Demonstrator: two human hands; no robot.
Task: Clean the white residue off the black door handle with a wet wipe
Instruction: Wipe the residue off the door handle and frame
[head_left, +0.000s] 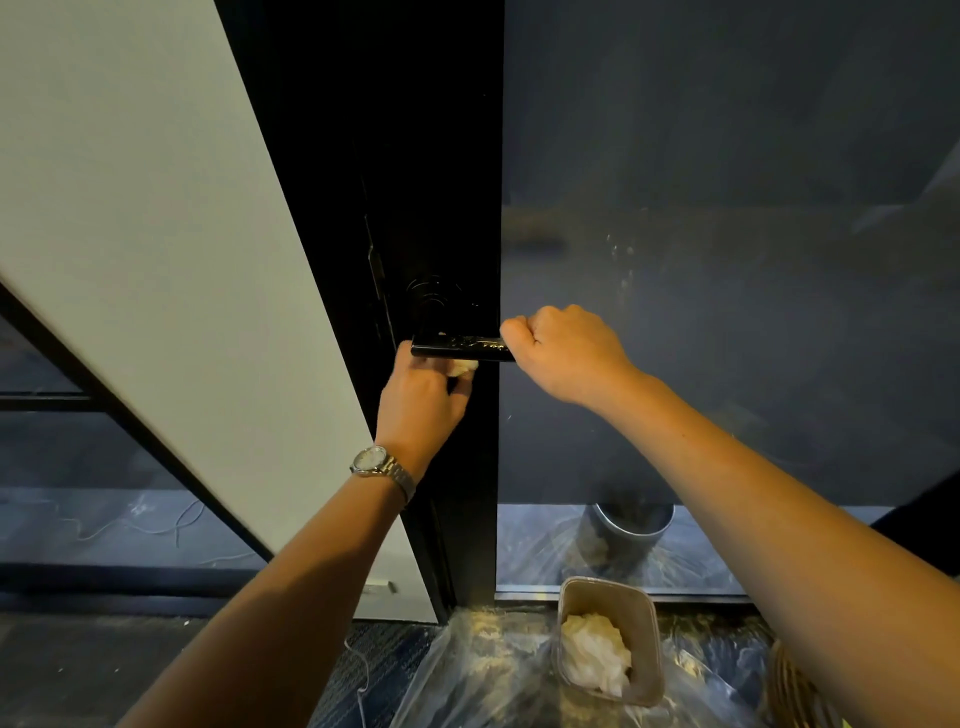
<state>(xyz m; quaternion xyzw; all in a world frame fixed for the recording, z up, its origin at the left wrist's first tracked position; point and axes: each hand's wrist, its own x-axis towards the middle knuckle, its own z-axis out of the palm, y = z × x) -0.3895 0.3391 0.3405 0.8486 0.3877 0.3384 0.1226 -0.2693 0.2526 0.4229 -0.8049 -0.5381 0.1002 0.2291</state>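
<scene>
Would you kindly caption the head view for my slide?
Right hand grips the black handle's end while the left hand presses a wipe under it.

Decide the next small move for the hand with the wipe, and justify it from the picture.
Probably slide the left hand and its wipe up onto the handle top: pale residue still streaks that face, the wipe sits beneath it, and the right hand steadies the free end.
</scene>
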